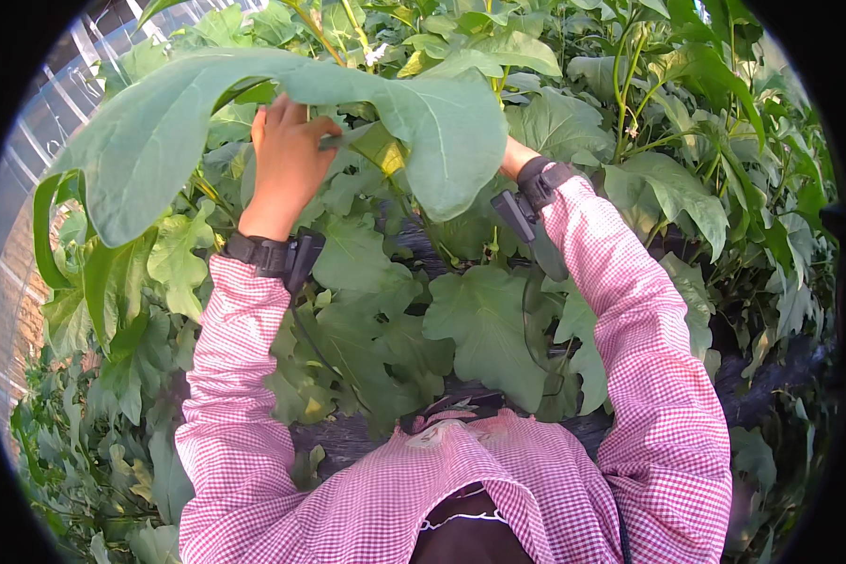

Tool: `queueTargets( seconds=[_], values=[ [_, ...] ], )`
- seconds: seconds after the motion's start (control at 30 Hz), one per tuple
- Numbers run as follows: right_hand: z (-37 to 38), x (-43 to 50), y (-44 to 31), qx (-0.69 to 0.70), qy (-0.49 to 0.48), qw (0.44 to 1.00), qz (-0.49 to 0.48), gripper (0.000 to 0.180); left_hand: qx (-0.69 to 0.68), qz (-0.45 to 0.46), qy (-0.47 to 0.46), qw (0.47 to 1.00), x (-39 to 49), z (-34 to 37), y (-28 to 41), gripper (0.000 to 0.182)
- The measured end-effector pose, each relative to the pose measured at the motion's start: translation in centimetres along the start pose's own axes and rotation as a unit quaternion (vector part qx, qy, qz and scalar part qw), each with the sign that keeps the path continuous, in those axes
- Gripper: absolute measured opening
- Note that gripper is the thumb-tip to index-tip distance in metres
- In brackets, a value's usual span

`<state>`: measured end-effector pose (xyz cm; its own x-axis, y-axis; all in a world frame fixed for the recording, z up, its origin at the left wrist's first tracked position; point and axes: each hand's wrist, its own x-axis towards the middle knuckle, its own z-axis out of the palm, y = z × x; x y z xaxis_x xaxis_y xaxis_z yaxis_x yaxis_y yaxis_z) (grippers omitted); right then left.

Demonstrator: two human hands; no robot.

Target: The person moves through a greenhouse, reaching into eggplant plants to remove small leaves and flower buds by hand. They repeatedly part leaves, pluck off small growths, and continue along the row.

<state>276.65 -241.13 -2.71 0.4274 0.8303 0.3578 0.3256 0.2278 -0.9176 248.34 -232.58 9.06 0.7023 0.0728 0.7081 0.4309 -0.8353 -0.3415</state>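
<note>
My left hand point(285, 158) is raised among eggplant plants, under a broad eggplant leaf point(430, 120) that arches across both hands. Its thumb and forefinger pinch the edge of a smaller eggplant leaf point(370, 141) with a yellow patch; the other fingertips are partly covered by the large leaf. Of my right hand point(516, 156), only the part near the wrist shows at that leaf's right edge. Its fingers are hidden behind the leaf, so what they touch cannot be seen. Both wrists wear black straps with small devices.
Dense eggplant foliage point(479, 324) fills the space before my chest. Upright stems point(620, 106) rise at the right, and a pale flower point(375, 54) hangs at the top. Dark plastic sheeting point(338, 440) covers the ground. A cable point(317, 352) trails from the left wrist device.
</note>
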Motion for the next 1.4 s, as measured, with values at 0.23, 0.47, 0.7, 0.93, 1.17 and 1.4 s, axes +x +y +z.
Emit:
queueTargets(
  seconds=[0.23,0.47,0.7,0.93,1.17,1.4],
  values=[
    [2.3,4.3,1.1,0.147,0.000,0.975,0.168,0.026,-0.123,-0.005,-0.285,0.951,-10.6,-0.6,-1.6,0.016],
    [3.6,4.4,1.3,0.057,-0.079,0.995,0.010,0.067,-0.100,0.090,-0.412,0.901,-27.1,4.5,-0.5,0.014],
    [2.8,10.0,4.2,0.304,-0.127,0.922,0.203,0.042,-0.216,-0.048,-0.483,0.847,-35.1,8.7,2.9,0.017],
    [1.6,11.9,5.7,0.284,-0.171,0.920,0.210,0.045,-0.283,-0.126,-0.449,0.838,-30.4,11.1,0.0,0.040],
    [1.5,12.1,6.8,0.266,-0.145,0.933,0.195,0.036,-0.348,-0.192,-0.476,0.784,-20.0,10.4,-1.1,0.042],
    [2.2,11.7,7.7,0.275,-0.139,0.928,0.209,0.028,-0.570,-0.285,-0.012,0.770,-3.6,11.2,1.2,0.055]
  ],
)
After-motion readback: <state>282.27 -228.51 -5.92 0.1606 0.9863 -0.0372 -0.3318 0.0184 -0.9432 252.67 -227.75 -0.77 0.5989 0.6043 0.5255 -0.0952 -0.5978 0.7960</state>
